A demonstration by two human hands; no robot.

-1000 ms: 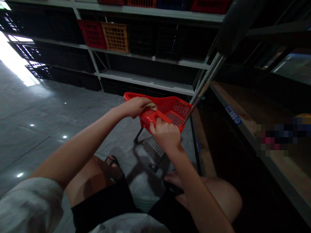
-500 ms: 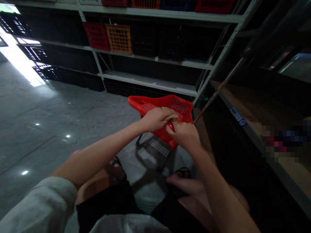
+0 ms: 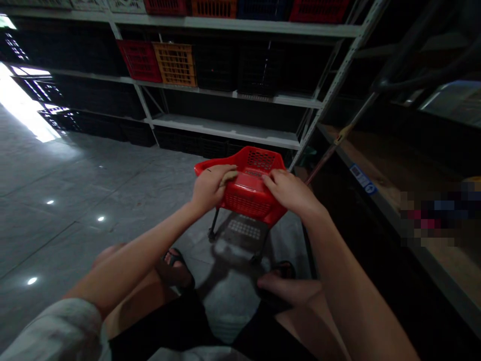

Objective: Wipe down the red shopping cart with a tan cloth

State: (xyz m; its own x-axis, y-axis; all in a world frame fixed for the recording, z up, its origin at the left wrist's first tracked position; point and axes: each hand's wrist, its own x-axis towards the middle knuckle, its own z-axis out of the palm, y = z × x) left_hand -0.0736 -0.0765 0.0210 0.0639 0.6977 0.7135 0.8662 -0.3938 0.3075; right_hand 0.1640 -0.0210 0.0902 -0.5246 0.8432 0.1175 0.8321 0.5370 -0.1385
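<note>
A small red plastic shopping cart [image 3: 250, 183] stands on the floor between my feet and the shelving. My left hand [image 3: 210, 188] is at the left end of its near edge, closed on a beige cloth [image 3: 228, 177] that is bunched under the fingers and presses against the red plastic. At the right side of that same edge, my right hand [image 3: 289, 189] grips the cart, thumb inward and fingers curled over the rim. The undersides of both hands are hidden.
Metal shelving [image 3: 225, 131] stands beyond the cart, bearing dark crates, a red crate [image 3: 140, 60] and a yellow crate [image 3: 175, 63]. On the right runs a low wooden-topped bench [image 3: 376, 150] with a blue label [image 3: 363, 179]. A pole [image 3: 338, 138] slants beside the cart.
My hands have moved apart: the left, with the cloth, slid left along the cart's edge, and the right shifted slightly right. The cart has turned to sit more squarely before me.
</note>
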